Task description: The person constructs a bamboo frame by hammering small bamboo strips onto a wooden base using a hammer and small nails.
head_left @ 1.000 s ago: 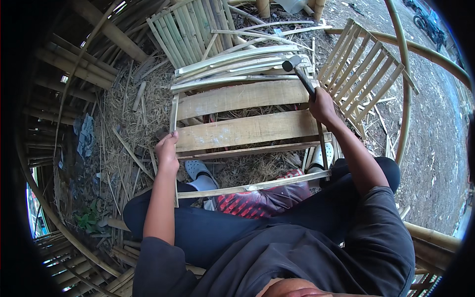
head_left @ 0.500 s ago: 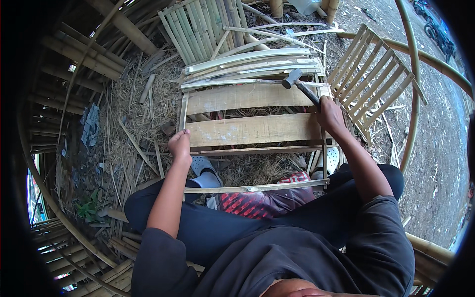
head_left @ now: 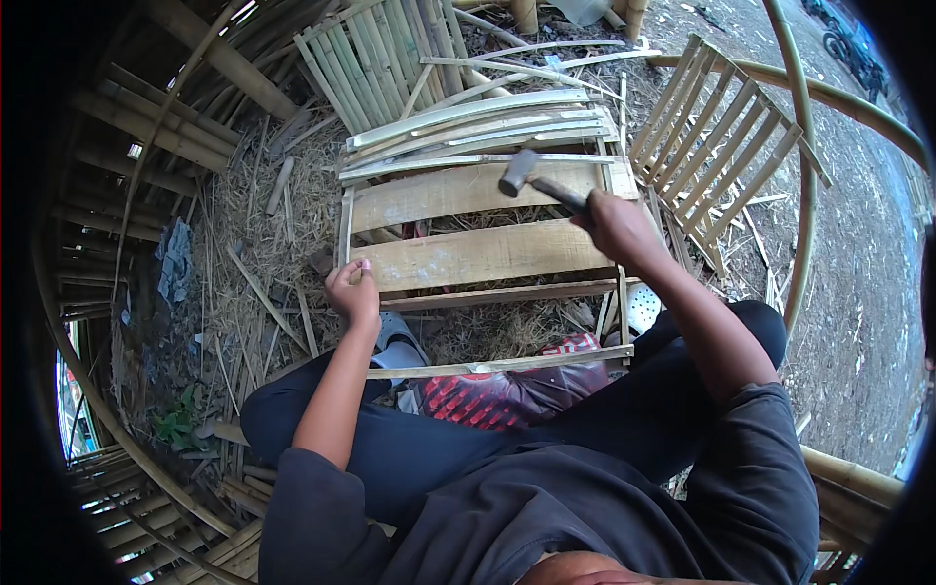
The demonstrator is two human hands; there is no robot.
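My right hand [head_left: 624, 232] is wrapped round the dark handle of a hammer [head_left: 517, 173], its metal head raised over the wide boards, pointing left. My left hand [head_left: 353, 292] is closed in a pinch at the left end of the nearer board [head_left: 478, 255]; whatever its fingertips hold is too small to make out. This pale board and a second wide board [head_left: 468, 195] behind it lie across a low wooden bench frame [head_left: 344, 224] in front of me. The frame's near rail [head_left: 507, 367] runs across above my lap.
Several thin slats [head_left: 478, 132] lie over the bench's far end. Slatted bamboo panels stand at the back [head_left: 375, 68] and at the right [head_left: 717, 146]. Straw and offcuts [head_left: 258, 205] cover the ground. A patterned red and dark cloth [head_left: 487, 400] lies between my legs.
The hammer and my right hand have moved left, over the boards. My left hand stays at the board's left end, its fingers turned slightly. The whole view has shifted a little.
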